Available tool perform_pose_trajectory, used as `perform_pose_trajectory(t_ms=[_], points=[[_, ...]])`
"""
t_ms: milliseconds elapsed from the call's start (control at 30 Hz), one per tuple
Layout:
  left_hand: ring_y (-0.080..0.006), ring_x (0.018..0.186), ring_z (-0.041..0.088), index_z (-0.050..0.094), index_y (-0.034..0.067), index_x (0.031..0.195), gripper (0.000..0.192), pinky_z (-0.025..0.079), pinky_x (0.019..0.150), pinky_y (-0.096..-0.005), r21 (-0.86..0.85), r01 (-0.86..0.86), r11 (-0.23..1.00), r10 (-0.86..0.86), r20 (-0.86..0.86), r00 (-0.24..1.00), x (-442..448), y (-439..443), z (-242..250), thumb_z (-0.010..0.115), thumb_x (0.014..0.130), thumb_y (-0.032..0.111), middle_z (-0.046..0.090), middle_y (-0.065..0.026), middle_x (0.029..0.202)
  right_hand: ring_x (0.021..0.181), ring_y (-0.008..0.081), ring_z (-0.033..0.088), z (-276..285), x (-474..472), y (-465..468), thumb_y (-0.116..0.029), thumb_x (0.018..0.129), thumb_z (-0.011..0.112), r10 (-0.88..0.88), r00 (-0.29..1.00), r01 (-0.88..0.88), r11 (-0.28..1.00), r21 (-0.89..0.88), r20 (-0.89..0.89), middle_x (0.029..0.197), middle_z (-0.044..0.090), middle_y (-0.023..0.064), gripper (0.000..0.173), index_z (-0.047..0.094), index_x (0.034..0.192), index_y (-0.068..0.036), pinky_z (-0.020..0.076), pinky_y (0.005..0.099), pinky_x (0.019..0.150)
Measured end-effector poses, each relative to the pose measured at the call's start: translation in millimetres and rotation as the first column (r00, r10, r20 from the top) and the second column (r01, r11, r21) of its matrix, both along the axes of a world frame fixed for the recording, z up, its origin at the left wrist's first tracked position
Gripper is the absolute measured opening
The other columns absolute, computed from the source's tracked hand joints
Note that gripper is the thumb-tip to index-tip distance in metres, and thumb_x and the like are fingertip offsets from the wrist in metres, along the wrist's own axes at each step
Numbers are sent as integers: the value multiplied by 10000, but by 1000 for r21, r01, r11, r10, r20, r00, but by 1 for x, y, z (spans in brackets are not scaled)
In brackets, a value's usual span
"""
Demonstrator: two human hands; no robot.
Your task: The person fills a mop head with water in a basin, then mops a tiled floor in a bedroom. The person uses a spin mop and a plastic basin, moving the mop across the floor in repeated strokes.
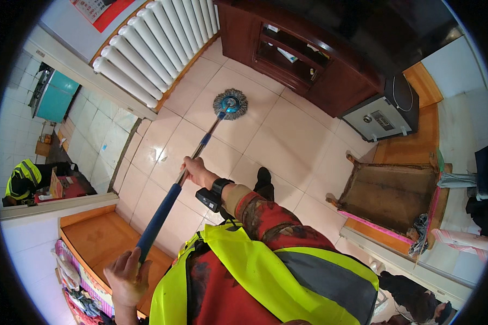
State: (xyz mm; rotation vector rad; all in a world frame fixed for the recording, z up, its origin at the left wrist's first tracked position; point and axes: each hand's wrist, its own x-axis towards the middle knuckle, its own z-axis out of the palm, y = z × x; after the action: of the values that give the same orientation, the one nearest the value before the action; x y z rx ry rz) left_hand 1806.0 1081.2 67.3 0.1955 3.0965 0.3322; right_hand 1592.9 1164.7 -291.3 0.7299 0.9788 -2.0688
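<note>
A round spin mop stands on the tiled floor [297, 134], its grey-and-white string head [232, 115] spread flat around a blue disc. Its pole slants from the head down to the lower left. My right hand [195, 168] wraps the metal part of the pole [183, 177], just above the blue grip [158, 219]. My left hand [126, 276] is closed around the top end of that grip. A black device is strapped to my right wrist [213, 195]. One dark shoe [264, 175] shows right of the pole.
A white radiator [146, 48] and a dark red wooden cabinet [244, 36] line the far side. Rightward are a grey safe [374, 115] and an upturned wooden furniture piece [390, 183]. An orange wooden bench [97, 239] stands lower left. Beyond the doorway is a person in a yellow vest [28, 174].
</note>
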Motion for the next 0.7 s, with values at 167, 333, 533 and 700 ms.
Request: perform_pose_trajectory(t_ms=[167,333,533,700], points=[[-289,545,590,616,-15,884,304,461,467,-329,102,131,986,-131,-6,991,-62,24,-17,738,615,56,601,-147,700,581,210,539,-20,-53,57,-161,860,488,-107,994,106,987,121,1,653,527,90,167,485,773,-18,461,372,495],[-262,537,572,608,2,901,328,445,471,-339,99,331,938,-338,67,939,-142,67,-18,746,620,100,578,-99,650,542,199,528,-25,-87,156,-149,874,482,-312,949,314,944,100,-30,644,532,95,166,482,776,-15,434,368,465],[-251,541,574,610,35,897,299,452,488,-339,94,558,824,-564,63,823,-225,133,-19,740,658,157,557,-71,633,561,181,491,-28,-101,286,-51,861,472,-637,771,637,771,-27,3,637,449,56,137,399,746,-63,439,352,526],[-245,620,589,615,68,842,253,469,517,-352,213,612,762,-619,-42,785,-262,198,-62,736,660,194,565,-54,673,680,157,488,-48,-89,391,-133,908,484,-688,724,689,717,-112,49,729,473,34,157,410,772,-111,426,314,581]])
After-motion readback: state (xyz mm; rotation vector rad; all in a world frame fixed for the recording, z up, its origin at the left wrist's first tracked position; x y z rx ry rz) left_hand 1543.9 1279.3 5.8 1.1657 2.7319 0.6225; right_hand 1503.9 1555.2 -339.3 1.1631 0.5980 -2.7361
